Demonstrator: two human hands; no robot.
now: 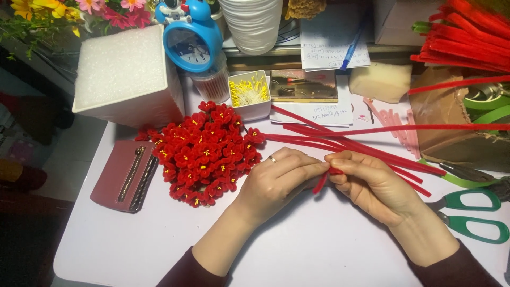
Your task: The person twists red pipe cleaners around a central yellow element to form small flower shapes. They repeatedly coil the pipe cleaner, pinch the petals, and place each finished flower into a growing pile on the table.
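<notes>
My left hand and my right hand meet at the middle of the white table, both pinching a short bent piece of red pipe cleaner. A ring sits on a finger of my left hand. Just left of my hands lies a heap of several small red pipe-cleaner flowers with yellow centres. Long red pipe cleaners lie spread on the table behind my hands, running to the right.
Green-handled scissors lie right of my right hand. A dark red zip pouch lies at the left. Behind stand a white foam block, a blue alarm clock, a small box of yellow stamens and a bundle of red pipe cleaners.
</notes>
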